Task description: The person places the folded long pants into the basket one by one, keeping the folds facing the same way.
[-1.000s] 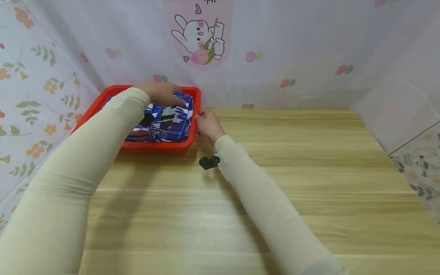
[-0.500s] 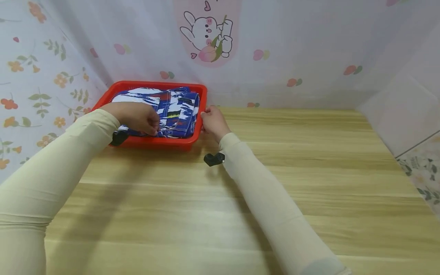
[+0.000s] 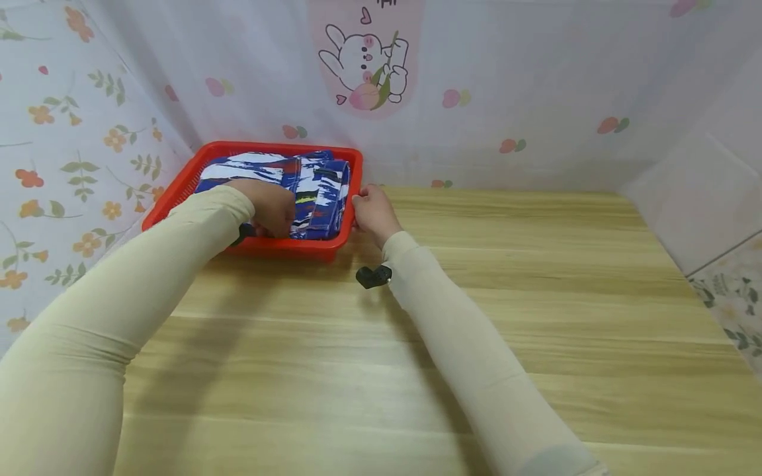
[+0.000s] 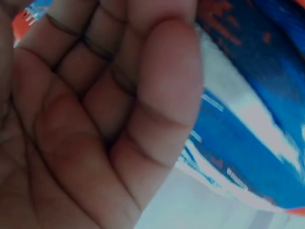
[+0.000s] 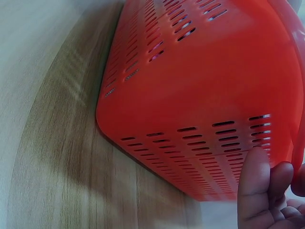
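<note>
A red plastic basket (image 3: 286, 246) with slotted walls sits at the back left of the table. Inside lies a folded blue-and-white patterned garment (image 3: 244, 162) with red and yellow streaks. My left hand (image 3: 275, 208) reaches in over the near rim, its fingers curled against the near side of the cloth. In the left wrist view, the curled fingers (image 4: 112, 81) show no cloth in the palm; their tips are partly out of view. My right hand (image 3: 374, 213) grips the basket's right rim, with fingers (image 5: 255, 179) below the rim against the slotted wall.
The wood-grain table (image 3: 500, 297) extends in front of the basket and to its right. A patterned curtain (image 3: 476, 79) hangs close behind, and a floral cloth (image 3: 65, 165) borders the left side. Dark wrist mounts (image 3: 374, 276) stick out from the sleeves.
My left hand moved from above the garment's right part toward the near rim, then slightly right and down against the cloth. My right hand stays on the rim; the view shifted slightly.
</note>
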Motion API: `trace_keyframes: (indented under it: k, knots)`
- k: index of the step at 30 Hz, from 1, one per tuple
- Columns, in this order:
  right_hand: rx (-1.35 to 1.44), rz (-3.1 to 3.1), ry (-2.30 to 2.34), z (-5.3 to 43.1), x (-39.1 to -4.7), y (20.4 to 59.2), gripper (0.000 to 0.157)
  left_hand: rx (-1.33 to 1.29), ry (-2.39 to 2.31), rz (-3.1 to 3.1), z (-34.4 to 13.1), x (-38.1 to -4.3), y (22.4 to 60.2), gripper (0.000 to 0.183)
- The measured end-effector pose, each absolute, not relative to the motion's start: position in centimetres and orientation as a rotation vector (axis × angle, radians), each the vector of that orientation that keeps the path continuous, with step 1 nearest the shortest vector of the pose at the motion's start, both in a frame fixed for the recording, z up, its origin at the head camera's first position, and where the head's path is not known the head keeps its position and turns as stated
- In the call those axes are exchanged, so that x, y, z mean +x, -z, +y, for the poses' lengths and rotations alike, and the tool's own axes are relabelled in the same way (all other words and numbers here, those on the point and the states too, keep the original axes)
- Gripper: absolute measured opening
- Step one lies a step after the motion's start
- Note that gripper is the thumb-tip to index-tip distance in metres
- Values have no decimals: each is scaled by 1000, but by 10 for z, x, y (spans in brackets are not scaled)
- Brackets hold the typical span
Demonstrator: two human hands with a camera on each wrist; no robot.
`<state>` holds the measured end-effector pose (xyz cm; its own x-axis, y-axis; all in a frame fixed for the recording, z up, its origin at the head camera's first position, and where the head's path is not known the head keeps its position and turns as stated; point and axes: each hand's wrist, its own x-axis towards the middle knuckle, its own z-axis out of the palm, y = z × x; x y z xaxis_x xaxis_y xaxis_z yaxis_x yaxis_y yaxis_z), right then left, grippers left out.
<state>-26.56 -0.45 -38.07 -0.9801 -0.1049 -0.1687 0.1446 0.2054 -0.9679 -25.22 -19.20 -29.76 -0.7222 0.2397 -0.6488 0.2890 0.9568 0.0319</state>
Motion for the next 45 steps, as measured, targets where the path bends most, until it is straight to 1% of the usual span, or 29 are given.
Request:
trace_keyframes:
  k: [9, 11, 16, 17, 19, 26, 29, 35, 37, 41, 45]
  knots:
    - [4, 2265, 1874, -5, -265, 379, 20, 333, 115, 2383, -191, -255, 302, 21]
    - [13, 2271, 1873, -5, -265, 379, 20, 294, 64, 2377, -192, -257, 303, 26]
    - [20, 2260, 1888, -2, -265, 381, 20, 105, -67, 2357, -192, -261, 304, 49]
    - [19, 2262, 1887, -2, -265, 380, 21, 90, -63, 2359, -190, -261, 303, 51]
    - [22, 2266, 1885, 0, -266, 379, 22, 84, -26, 2375, -185, -262, 302, 49]
    - [68, 2204, 1909, 4, -268, 379, 25, 163, 79, 2376, -177, -261, 302, 31]
    - [83, 2181, 1891, 3, -268, 378, 27, 177, 17, 2328, -186, -261, 303, 33]
    - [83, 2162, 1879, -2, -268, 380, 27, 196, -197, 2296, -205, -254, 298, 48]
    - [82, 2156, 1890, -2, -268, 381, 26, 236, -228, 2357, -212, -250, 294, 48]
    - [87, 2145, 1897, -2, -268, 381, 24, 290, -178, 2610, -233, -238, 279, 45]
    - [85, 2143, 1914, 1, -268, 380, 24, 235, -37, 2787, -259, -222, 265, 51]
